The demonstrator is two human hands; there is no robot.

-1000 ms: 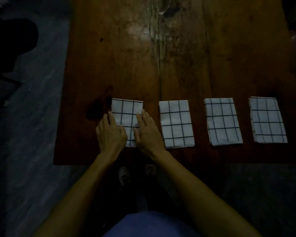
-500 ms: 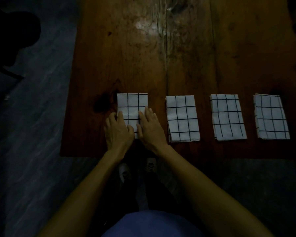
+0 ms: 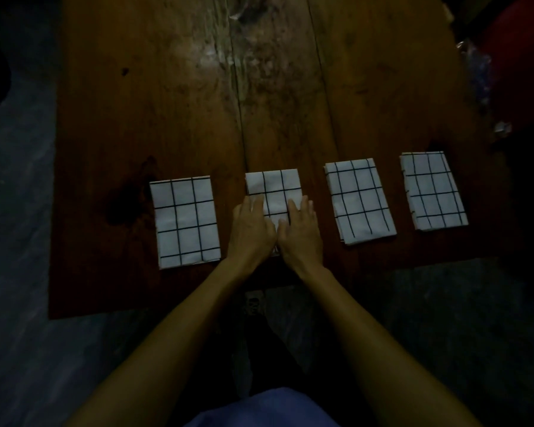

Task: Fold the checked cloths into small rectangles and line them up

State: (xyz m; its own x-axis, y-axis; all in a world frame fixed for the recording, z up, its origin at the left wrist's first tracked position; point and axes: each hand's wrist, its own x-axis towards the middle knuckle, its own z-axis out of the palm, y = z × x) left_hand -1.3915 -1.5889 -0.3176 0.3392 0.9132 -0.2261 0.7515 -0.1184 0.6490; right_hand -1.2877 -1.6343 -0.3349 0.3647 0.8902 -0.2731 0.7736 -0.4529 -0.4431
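Four folded checked cloths lie in a row near the front edge of the dark wooden counter [image 3: 173, 112], each a small white rectangle with black grid lines, all apart from one another. At the far left sits the first cloth [image 3: 185, 221], untouched. Next comes the second cloth [image 3: 273, 184], with both hands on its nearer half. The left hand [image 3: 253, 232] lies flat, palm down, over the cloth's left side, its fingers straight and close together, pointing away from the person. The right hand [image 3: 301, 234] lies the same way over the cloth's right side, fingers extended and pressing down; the two hands touch at the thumbs, and neither is curled round anything. To the right lies the third cloth [image 3: 359, 200], slightly turned, and last the fourth cloth [image 3: 433, 191], close to the counter's right edge. No writing or label can be read on any cloth.
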